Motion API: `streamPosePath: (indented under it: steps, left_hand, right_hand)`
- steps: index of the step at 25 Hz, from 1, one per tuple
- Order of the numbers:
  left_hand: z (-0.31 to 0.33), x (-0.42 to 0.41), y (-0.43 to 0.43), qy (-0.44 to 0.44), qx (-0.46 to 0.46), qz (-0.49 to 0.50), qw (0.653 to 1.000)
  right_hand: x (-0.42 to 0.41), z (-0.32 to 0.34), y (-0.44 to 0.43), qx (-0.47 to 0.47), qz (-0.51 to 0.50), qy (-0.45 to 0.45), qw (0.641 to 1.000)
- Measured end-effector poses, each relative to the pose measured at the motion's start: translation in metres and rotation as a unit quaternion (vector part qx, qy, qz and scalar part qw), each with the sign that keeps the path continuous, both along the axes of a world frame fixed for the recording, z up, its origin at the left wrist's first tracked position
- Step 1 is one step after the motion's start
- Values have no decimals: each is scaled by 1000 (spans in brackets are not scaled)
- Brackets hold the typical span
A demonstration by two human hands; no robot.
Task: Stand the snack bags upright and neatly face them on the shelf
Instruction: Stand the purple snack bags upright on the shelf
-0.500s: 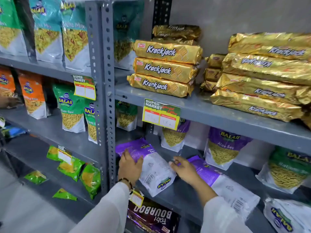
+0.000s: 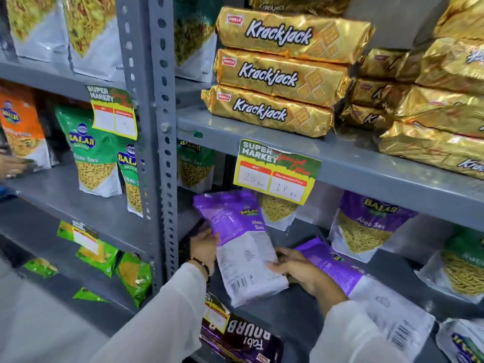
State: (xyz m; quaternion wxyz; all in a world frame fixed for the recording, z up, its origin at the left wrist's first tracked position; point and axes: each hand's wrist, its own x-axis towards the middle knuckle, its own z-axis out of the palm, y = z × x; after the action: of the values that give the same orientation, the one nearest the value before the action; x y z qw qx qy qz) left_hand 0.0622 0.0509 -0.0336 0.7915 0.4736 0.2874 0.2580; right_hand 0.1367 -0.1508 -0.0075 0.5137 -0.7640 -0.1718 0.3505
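Left hand [image 2: 204, 248] and right hand [image 2: 296, 268] grasp the purple snack bag [image 2: 241, 244] by its side edges, back panel outward, tilted above the grey shelf [image 2: 288, 318]; second purple bag [image 2: 366, 286] lies flat just beside.

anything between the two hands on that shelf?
Head view: the purple snack bag, back side out, sits between the left hand and right hand; both grip it.
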Motion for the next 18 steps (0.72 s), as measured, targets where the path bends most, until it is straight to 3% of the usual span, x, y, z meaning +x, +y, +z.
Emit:
streamPosePath:
  steps: [1,3,6,10,15,18]
  left_hand:
    - [8,1,3,-60,-26,-47,997]
    - [25,2,4,-131,5,-111,985]
    - [39,0,2,-160,82,-109,978]
    - [29,-11,-3,-139,133,-98,976]
    - [18,-19,-6,-58,197,-107,973]
    - [9,-32,-30,29,307,5,951]
  right_hand:
    - [1,-4,-5,37,-10,-33,999]
    - [2,-14,-9,89,-47,-107,989]
    - [-5,-35,2,137,-101,-156,973]
    - [-18,-47,11,153,-125,-166,966]
    - [-56,-44,20,190,-252,-135,939]
    - [-46,-40,33,199,-222,-100,949]
